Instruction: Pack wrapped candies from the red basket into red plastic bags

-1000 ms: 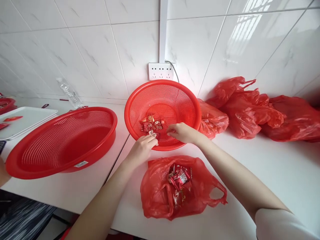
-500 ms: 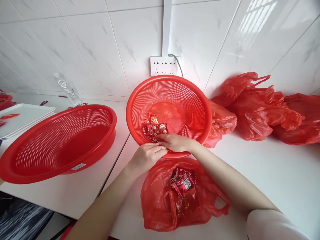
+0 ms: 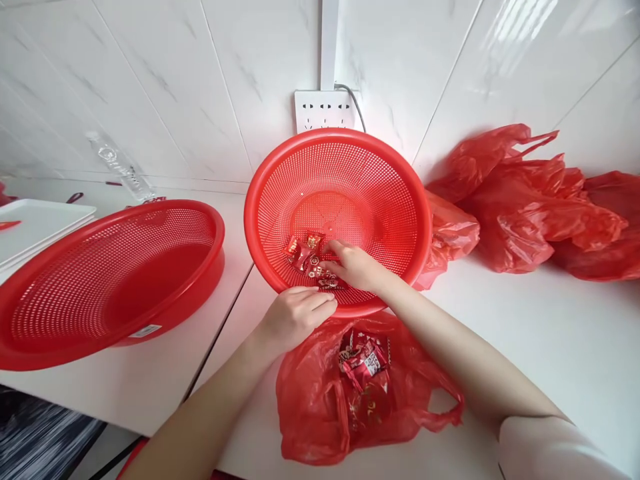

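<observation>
A red perforated plastic basket (image 3: 337, 143) leans with its mouth tilted towards me. Several small wrapped candies (image 3: 304, 257), red and gold, lie in its lower left part. At the near rim, my left hand (image 3: 297, 313) is closed, fingers curled over the edge. My right hand (image 3: 355, 267) reaches inside from the right, its fingers apart and their tips by the candies, with nothing visibly gripped. Just below the basket, a red plastic bag (image 3: 310, 413) lies open on the table. Red wrapped packets (image 3: 367, 363) show in its mouth.
Another red basket (image 3: 200, 207), tilted, stands on the left with only its red bottom showing inside. Behind it are a clear plastic bottle (image 3: 120, 167) and white trays (image 3: 45, 223). Filled red bags (image 3: 520, 207) sit along the wall at right, and a power strip (image 3: 325, 110) is behind the basket.
My right hand has lifted and its fingers have spread apart over the candies, which have shifted slightly. My left hand stays at the rim. The camera view has moved a little.
</observation>
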A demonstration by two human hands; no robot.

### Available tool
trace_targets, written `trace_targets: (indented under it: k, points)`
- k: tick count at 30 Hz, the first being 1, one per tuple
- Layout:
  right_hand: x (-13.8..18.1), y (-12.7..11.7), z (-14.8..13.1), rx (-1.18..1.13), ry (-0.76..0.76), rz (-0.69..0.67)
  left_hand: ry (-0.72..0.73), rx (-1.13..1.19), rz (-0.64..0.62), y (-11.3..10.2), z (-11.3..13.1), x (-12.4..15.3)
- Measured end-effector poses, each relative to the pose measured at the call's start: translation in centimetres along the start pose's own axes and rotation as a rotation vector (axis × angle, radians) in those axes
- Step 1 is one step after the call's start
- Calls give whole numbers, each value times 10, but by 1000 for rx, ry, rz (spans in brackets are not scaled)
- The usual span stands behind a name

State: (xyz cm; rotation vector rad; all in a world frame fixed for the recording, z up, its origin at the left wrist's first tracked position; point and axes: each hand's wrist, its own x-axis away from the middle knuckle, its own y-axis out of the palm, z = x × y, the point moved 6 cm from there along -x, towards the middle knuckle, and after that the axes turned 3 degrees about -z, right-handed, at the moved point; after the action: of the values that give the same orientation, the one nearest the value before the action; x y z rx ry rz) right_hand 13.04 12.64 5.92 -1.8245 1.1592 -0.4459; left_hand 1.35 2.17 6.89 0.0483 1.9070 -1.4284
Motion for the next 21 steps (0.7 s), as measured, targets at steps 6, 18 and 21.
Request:
trace_targets:
  k: [6, 18, 21]
  points:
    - [0, 10, 12, -5, 105, -145, -24, 13, 6, -1, -1, -2]
    - [2, -28, 20, -707, 18, -126, -42, 53, 23, -3, -7, -1]
    - [3, -32, 20, -759, -2, -118, -27, 43, 18, -4, -5, -1]
